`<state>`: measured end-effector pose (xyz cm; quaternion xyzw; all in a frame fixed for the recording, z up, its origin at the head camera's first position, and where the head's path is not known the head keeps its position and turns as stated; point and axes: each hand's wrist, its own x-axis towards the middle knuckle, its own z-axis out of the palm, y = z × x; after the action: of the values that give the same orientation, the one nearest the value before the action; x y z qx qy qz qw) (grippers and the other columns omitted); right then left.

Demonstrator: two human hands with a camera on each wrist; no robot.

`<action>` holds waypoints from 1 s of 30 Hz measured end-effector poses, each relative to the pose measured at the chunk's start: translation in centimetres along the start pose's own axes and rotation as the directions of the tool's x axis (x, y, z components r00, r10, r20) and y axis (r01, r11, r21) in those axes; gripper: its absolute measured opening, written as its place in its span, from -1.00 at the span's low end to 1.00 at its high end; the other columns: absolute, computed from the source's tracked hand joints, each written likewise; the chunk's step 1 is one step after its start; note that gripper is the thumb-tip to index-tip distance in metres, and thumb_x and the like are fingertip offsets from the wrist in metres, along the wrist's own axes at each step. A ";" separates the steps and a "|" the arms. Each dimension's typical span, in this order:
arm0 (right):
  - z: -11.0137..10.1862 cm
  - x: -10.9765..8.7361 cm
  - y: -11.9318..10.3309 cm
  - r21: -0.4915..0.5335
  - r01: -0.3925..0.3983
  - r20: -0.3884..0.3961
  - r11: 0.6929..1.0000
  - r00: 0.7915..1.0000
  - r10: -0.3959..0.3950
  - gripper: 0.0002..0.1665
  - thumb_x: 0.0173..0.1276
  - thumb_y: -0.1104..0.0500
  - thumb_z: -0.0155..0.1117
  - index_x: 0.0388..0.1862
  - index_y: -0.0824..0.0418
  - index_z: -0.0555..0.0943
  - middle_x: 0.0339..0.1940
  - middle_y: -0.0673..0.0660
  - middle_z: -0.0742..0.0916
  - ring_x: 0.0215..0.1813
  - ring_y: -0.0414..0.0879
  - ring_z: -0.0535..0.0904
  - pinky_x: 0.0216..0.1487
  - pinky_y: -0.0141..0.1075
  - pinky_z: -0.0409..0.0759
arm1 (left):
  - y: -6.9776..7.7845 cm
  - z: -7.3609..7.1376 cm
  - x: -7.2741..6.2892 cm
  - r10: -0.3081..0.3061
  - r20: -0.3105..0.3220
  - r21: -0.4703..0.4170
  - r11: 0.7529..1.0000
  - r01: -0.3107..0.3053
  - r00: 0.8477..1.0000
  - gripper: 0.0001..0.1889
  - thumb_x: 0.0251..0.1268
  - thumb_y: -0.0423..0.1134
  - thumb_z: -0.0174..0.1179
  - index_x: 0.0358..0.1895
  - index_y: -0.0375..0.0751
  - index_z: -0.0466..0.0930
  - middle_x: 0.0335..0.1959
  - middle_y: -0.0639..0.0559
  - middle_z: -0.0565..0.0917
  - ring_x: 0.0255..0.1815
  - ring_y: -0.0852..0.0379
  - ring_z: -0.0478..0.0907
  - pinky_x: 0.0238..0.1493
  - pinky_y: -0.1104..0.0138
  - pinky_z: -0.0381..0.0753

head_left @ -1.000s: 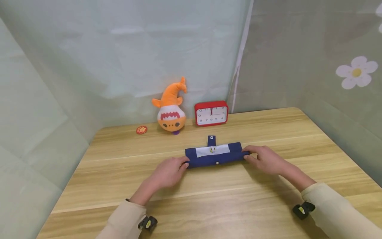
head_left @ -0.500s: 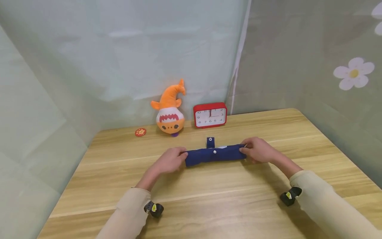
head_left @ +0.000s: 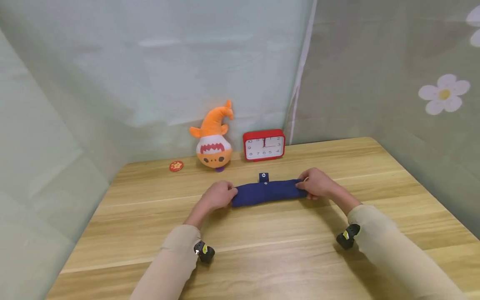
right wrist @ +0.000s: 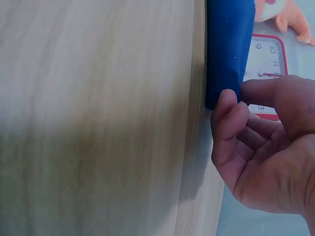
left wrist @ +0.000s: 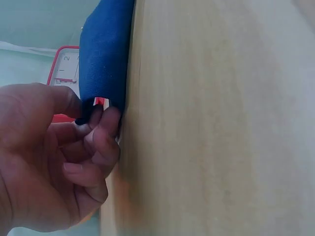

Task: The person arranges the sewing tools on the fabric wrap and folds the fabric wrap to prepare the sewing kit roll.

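A dark blue cloth case, folded into a long narrow roll, lies across the middle of the table in the head view. A short strap with a metal snap sticks out from its far side, and a snap stud shows by the roll's upper edge. My left hand pinches the left end; in the left wrist view the fingers curl at the roll's end, where a bit of red and white shows inside. The right end is pinched by my right hand, thumb and fingertips on the cloth.
Behind the roll stand a red clock and an orange and white shark plush. A round red disc lies at the back left of the wooden table. Cloth curtains rise behind the table.
Both hands have turned the case's near edge over, away from the body. The white patch and lower snap that showed before are covered, and the roll is narrower.
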<state>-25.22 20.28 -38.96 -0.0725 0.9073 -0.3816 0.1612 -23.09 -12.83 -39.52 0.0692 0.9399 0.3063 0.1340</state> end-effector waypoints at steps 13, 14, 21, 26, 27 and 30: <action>0.6 1.1 0.0 0.070 -0.100 -0.013 0.993 0.995 0.101 -0.74 0.44 0.26 0.35 -0.05 0.38 0.52 -0.65 0.04 0.55 -0.71 -0.25 0.53 -0.61 -0.38 0.59 | -5.5 2.6 6.3 -0.045 -0.007 0.202 0.978 0.046 0.999 -0.60 0.43 0.03 0.15 -0.61 -0.01 0.47 -0.67 0.12 0.42 -0.59 0.07 0.42 -0.51 0.27 0.31; 0.6 1.1 0.1 0.084 -0.105 -0.014 0.991 0.994 0.107 -0.73 0.44 0.27 0.35 -0.05 0.37 0.49 -0.63 0.05 0.55 -0.71 -0.24 0.53 -0.61 -0.37 0.59 | -5.4 2.6 6.3 -0.053 -0.006 0.204 0.977 0.053 0.999 -0.60 0.43 0.03 0.15 -0.61 -0.01 0.47 -0.67 0.12 0.42 -0.59 0.08 0.41 -0.51 0.27 0.30; 0.6 1.1 0.2 0.103 -0.082 -0.052 0.991 0.995 0.088 -0.68 0.40 0.29 0.39 -0.05 0.30 0.43 -0.66 0.08 0.55 -0.73 -0.23 0.54 -0.64 -0.34 0.60 | -1.1 1.1 2.7 -0.086 -0.033 0.226 0.970 0.092 0.996 -0.71 0.43 -0.07 0.20 -0.45 -0.11 0.49 -0.57 0.04 0.48 -0.52 0.05 0.46 -0.44 0.25 0.36; 1.1 0.6 0.1 0.035 -0.016 -0.123 0.999 0.992 0.020 -0.72 0.37 0.29 0.42 -0.12 0.28 0.47 -0.74 0.07 0.55 -0.76 -0.24 0.53 -0.67 -0.32 0.58 | 1.6 0.3 0.4 0.034 -0.091 0.301 0.954 -0.005 0.995 -0.79 0.35 -0.27 0.26 -0.03 -0.09 0.48 -0.24 -0.06 0.60 -0.22 -0.04 0.55 -0.23 0.16 0.54; 1.2 0.5 0.1 0.022 -0.006 -0.134 1.000 0.991 0.009 -0.72 0.37 0.29 0.43 -0.13 0.27 0.47 -0.76 0.06 0.55 -0.77 -0.24 0.52 -0.68 -0.32 0.58 | 1.8 0.4 0.3 0.071 -0.103 0.322 0.946 -0.035 0.992 -0.76 0.34 -0.31 0.27 0.01 -0.07 0.49 -0.18 -0.08 0.62 -0.17 -0.05 0.56 -0.19 0.15 0.57; 1.5 0.3 -0.1 0.009 0.006 -0.152 1.000 0.988 -0.005 -0.73 0.38 0.29 0.43 -0.15 0.27 0.47 -0.76 0.06 0.55 -0.77 -0.22 0.51 -0.69 -0.33 0.56 | 2.2 0.8 0.4 0.171 -0.125 0.389 0.915 -0.110 0.977 -0.65 0.30 -0.43 0.27 0.10 -0.01 0.61 -0.02 -0.13 0.64 -0.03 -0.09 0.56 -0.05 0.05 0.66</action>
<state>-24.96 19.12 -39.95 -0.0448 0.9148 -0.3910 0.0909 -23.11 -10.51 -38.92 0.1372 0.9815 0.1318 0.0218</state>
